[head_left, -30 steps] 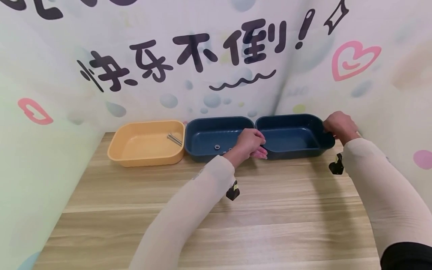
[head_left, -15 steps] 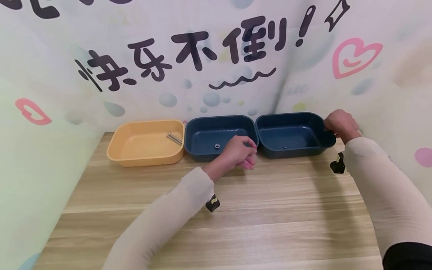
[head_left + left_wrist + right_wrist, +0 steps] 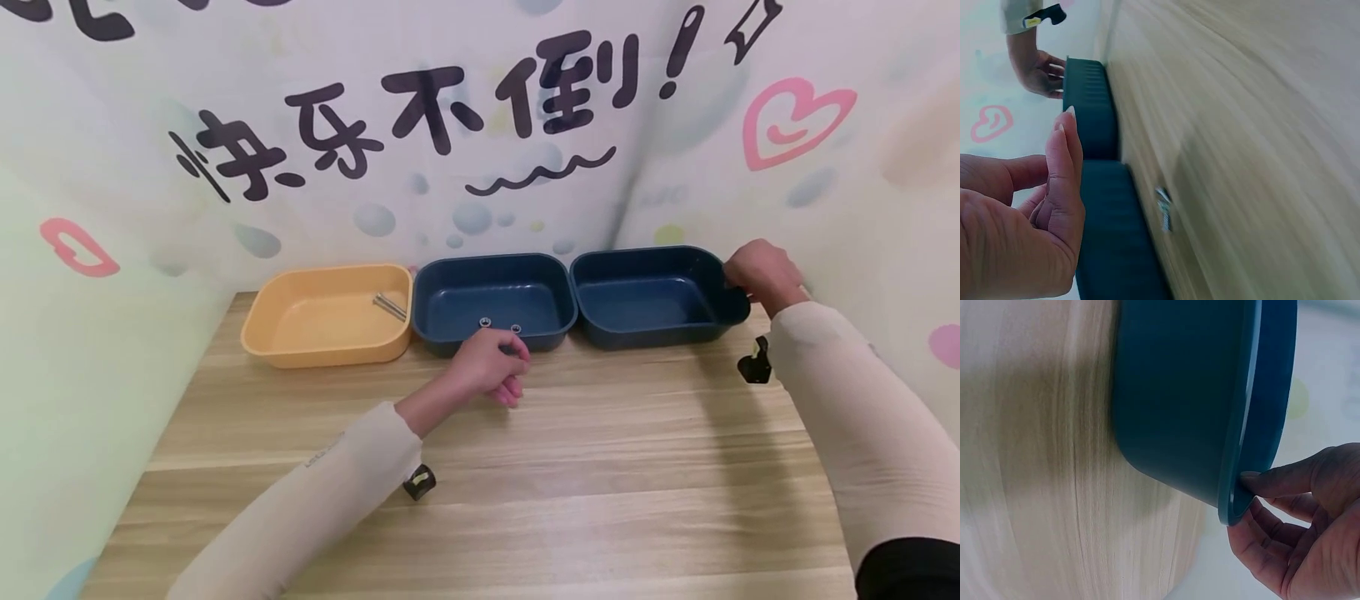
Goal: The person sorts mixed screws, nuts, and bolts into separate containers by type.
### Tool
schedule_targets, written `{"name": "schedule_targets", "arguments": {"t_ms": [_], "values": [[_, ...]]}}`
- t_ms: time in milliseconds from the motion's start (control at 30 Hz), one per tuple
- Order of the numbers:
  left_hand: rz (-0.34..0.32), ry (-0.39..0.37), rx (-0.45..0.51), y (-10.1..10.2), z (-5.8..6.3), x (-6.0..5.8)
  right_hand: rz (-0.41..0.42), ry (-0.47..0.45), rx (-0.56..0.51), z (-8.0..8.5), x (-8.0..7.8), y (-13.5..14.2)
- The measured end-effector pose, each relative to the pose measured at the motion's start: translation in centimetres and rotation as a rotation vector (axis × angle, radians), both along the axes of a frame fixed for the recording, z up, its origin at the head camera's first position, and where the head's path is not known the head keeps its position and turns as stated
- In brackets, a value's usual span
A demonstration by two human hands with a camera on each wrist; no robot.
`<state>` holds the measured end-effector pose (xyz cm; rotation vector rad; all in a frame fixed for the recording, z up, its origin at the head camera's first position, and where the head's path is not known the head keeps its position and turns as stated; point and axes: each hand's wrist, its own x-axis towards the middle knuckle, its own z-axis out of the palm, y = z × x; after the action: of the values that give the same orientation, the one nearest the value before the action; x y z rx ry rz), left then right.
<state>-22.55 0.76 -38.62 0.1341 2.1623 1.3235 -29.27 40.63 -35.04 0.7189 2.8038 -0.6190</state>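
Note:
My left hand (image 3: 491, 362) hovers before the front wall of the middle blue bin (image 3: 465, 337). Its fingers are loosely bent, and nothing shows between the thumb and fingers (image 3: 1063, 169) in the left wrist view. Below it, small metal screws (image 3: 1165, 211) lie on the table close to the bins; the hand hides them in the head view. Two small metal nuts, one a ring-like nut (image 3: 485, 322), rest inside the middle bin. My right hand (image 3: 765, 271) pinches the right-end rim of the right blue bin (image 3: 645, 304), thumb inside and fingers outside.
At the left of the row stands a yellow bin (image 3: 322, 354) holding long metal bolts (image 3: 390, 307). The three bins stand side by side along a printed cloth backdrop (image 3: 337, 225). Wood-grain tabletop (image 3: 570, 483) stretches out in front of them.
My left hand has moved from the right bin's near left corner leftward and toward me, uncovering the nuts in the middle bin. The right hand keeps its hold on the rim.

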Motion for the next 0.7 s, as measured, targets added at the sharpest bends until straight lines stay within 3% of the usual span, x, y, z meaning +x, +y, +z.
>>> {"name": "schedule_targets", "arguments": {"t_ms": [200, 467, 700], "values": [[0.021, 0.019, -0.066, -1.4, -1.1, -0.1, 0.001, -0.009, 0.005, 0.1, -0.2, 0.0], [0.02, 0.068, -0.139, -1.8, -3.4, -0.3, -0.013, -0.012, -0.007, 0.1, -0.1, 0.0], [0.017, 0.075, -0.132, -1.6, -4.4, -0.3, -0.012, -0.009, -0.007, 0.0, -0.1, 0.1]]}}
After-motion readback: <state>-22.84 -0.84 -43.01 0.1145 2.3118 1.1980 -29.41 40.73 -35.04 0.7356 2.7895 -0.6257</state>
